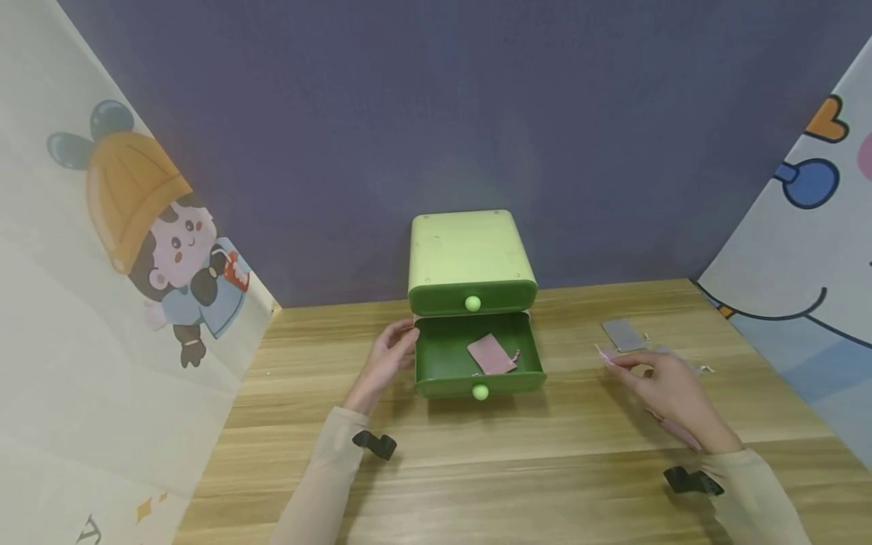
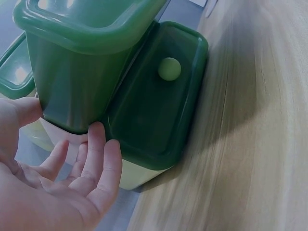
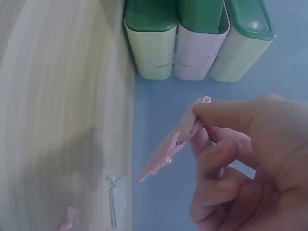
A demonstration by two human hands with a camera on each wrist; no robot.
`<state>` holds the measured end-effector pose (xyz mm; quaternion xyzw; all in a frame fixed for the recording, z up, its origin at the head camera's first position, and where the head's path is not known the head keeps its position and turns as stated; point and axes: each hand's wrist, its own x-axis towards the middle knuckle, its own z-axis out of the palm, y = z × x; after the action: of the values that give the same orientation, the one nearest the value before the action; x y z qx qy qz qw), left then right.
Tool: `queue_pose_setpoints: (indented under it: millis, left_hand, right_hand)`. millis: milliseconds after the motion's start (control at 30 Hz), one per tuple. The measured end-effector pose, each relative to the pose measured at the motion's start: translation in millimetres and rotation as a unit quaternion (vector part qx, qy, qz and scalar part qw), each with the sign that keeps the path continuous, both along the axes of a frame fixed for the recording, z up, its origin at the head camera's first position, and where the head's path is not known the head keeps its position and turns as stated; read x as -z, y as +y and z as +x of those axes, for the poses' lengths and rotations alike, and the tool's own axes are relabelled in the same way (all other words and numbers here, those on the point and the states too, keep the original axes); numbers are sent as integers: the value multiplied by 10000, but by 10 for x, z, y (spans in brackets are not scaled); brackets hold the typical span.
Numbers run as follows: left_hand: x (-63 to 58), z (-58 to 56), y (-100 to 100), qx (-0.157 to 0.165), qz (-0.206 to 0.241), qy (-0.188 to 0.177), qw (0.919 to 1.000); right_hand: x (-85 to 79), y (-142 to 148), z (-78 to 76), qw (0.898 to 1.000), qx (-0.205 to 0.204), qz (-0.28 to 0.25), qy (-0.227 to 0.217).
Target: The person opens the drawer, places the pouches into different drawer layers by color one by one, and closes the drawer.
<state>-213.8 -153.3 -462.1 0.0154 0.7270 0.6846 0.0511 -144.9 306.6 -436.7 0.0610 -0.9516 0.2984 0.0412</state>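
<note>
A three-tier drawer box (image 1: pixel 470 246) with a light green top and dark green fronts has its middle drawer (image 1: pixel 436 378) pulled out. Inside lies a small pink drawstring pouch (image 1: pixel 492 354). My left hand (image 1: pixel 384 359) rests at the left side of this drawer; in the left wrist view its thumb and fingertips touch the drawer's side, fingers loosely extended. To the right, my right hand (image 1: pixel 671 390) pinches another pink pouch (image 3: pixel 168 147) between thumb and fingers, raised above the table, its cord dangling. The hand partly hides this pouch in the head view.
A grey pouch (image 1: pixel 623 334) lies on the wooden table (image 1: pixel 477 469) beyond my right hand. Another greyish pouch (image 3: pixel 118 197) is partly hidden behind the hand in the head view. Something pink (image 1: pixel 677 434) lies below the right wrist. A dark blue wall panel (image 1: pixel 463 113) stands behind the box.
</note>
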Motion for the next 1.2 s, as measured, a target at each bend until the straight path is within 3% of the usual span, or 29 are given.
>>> queue_pose_setpoints:
  millis: [700, 1200]
  left_hand:
    - [5, 0, 1, -4, -18, -45, 10000]
    - [1, -1, -14, 3, -36, -120, 9999]
  right_hand:
    - [-190, -233, 16, 9993, -81, -165, 321]
    - [-396, -444, 2, 9991, -195, 18, 378]
